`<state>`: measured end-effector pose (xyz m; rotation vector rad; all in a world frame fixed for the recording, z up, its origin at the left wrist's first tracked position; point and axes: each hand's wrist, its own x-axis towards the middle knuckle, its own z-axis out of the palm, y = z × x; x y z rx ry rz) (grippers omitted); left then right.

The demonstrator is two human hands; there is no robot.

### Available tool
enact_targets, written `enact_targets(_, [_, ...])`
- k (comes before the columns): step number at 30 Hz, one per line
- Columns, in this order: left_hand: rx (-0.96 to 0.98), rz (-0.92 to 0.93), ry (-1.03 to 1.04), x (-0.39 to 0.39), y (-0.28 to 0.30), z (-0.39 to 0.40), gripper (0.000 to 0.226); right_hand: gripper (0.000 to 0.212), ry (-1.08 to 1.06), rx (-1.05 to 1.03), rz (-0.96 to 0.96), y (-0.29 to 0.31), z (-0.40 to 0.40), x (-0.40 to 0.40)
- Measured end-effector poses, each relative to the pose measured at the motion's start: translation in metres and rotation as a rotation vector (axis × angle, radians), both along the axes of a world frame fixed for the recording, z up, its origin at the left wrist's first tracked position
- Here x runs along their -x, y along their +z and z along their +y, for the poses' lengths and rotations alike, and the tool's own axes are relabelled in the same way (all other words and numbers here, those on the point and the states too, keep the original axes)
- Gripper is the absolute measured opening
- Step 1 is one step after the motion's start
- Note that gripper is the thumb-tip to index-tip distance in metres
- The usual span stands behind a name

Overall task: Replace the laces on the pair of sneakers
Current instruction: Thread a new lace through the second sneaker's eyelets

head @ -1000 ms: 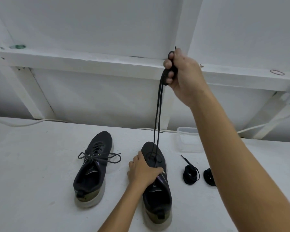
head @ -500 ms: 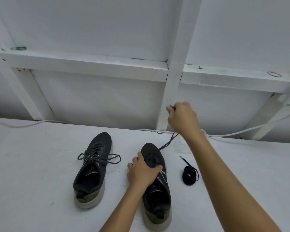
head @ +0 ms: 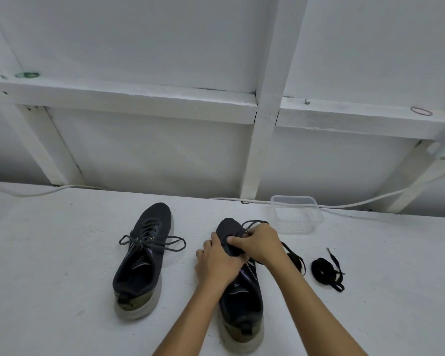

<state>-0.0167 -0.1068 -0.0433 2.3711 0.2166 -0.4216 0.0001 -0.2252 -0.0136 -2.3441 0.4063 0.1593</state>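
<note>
On the right sneaker (head: 242, 299), both hands' grips around its half-hidden lace (head: 254, 222).

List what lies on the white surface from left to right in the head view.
Left sneaker, still laced → right sneaker, with both hands on it → clear plastic container → coiled black lace.

Laced sneaker (head: 142, 260), gripped sneaker (head: 242, 291), coiled lace (head: 324, 269)

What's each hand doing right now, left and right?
Left hand: holds the right sneaker at its midfoot, fingers curled round it.
Right hand: pinches the lace at the sneaker's eyelets.
</note>
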Motion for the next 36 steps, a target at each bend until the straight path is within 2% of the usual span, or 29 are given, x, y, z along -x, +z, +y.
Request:
enact_targets(5, [0.002,0.003,0.001,0.0,0.001,0.001,0.106,0.037,0.009,-0.088,-0.09,-0.01,0.008,0.001])
enact_targets(9, [0.014,0.024,0.004,0.0,0.003,0.0,0.097,0.042,0.01,-0.227,-0.138,-0.014,0.006,0.008])
enact_targets(13, [0.012,0.037,0.002,-0.001,0.004,0.0,0.091,0.038,0.023,-0.367,-0.178,-0.007,-0.002,0.009])
enact_targets(19, [-0.029,0.046,-0.031,-0.002,0.001,0.002,0.1,0.032,0.079,-0.319,-0.216,0.009,-0.008,0.005])
enact_targets(24, [-0.047,-0.008,-0.042,-0.001,0.0,0.005,0.106,0.036,0.125,-0.285,-0.095,0.024,-0.013,0.004])
enact_targets(26, [-0.083,-0.168,-0.072,0.001,0.001,0.004,0.089,0.036,0.161,-0.262,-0.079,0.035,-0.017,0.002])
enact_targets(28, [-0.091,-0.354,-0.128,-0.001,0.003,0.003,0.052,0.036,0.15,-0.279,-0.114,0.043,-0.02,0.0])
enact_targets(30, [-0.019,-0.376,-0.133,-0.006,0.005,0.004,0.029,0.03,0.062,-0.295,-0.203,0.046,-0.022,-0.002])
enact_targets(32, [0.101,-0.349,-0.116,-0.013,0.005,0.008,0.026,0.013,-0.05,-0.152,-0.287,0.044,-0.025,-0.004])
enact_targets(36, [0.36,-0.303,0.021,-0.023,0.011,0.023,0.031,0.045,-0.036,0.266,-0.202,0.021,-0.028,0.0])
